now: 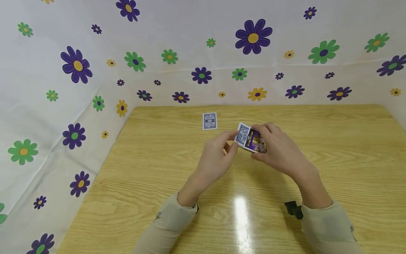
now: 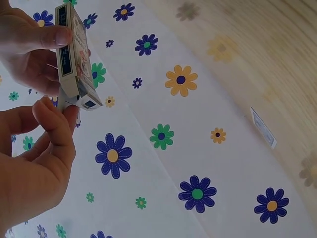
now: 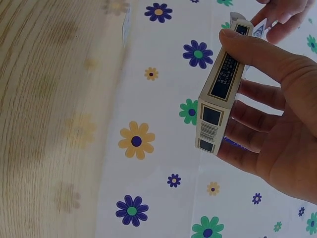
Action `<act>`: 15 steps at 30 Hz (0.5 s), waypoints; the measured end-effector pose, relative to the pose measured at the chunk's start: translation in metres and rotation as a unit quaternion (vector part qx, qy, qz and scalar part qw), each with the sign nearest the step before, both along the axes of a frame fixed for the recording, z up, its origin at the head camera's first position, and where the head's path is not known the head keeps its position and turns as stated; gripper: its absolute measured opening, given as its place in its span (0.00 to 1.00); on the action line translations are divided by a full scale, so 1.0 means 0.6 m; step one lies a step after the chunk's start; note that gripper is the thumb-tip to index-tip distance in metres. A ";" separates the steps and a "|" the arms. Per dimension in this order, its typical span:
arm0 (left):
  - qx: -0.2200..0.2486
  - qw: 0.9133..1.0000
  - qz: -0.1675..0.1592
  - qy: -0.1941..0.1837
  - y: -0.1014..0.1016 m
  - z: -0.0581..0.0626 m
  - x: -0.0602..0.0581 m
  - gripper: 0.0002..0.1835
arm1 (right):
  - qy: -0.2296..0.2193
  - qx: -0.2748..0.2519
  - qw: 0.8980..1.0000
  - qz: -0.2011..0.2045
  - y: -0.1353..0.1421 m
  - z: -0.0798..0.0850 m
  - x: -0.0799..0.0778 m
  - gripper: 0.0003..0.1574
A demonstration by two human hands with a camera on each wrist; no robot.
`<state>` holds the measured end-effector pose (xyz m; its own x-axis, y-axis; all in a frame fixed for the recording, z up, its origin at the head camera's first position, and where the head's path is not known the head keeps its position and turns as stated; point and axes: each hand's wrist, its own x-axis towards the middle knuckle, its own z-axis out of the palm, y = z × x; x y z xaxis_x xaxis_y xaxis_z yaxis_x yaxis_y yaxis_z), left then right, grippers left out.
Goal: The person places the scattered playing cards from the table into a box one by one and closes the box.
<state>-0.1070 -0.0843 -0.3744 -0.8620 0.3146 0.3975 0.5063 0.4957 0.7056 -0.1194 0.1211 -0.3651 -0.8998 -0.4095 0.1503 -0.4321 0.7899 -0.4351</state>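
My right hand grips a small card box with a purple and gold front, its thumb along one narrow side and its fingers along the other. A playing card with a dark blue patterned back sticks partly out of the box's left end. My left hand pinches that card's outer edge between thumb and fingers. In the left wrist view, a flap stands open at the end of the box. The barcode end faces the right wrist camera. Both hands are above the table.
Another playing card lies back side up on the wooden table, beyond my left hand. A white cloth with printed flowers hangs behind the table and along its left. A black strap piece sticks out at my right cuff.
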 end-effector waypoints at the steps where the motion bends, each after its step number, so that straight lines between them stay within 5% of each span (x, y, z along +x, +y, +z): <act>1: -0.014 1.000 0.001 0.004 0.001 0.000 0.002 0.17 | 0.000 0.001 1.000 0.000 0.000 0.000 -0.001 0.49; 9: -0.134 0.991 -0.010 0.012 0.013 -0.001 0.013 0.22 | 0.002 0.000 1.000 -0.002 0.003 -0.002 -0.002 0.49; 15: -0.178 0.983 -0.035 0.030 0.021 -0.004 0.018 0.24 | 0.009 0.000 1.000 0.000 0.004 -0.002 -0.002 0.49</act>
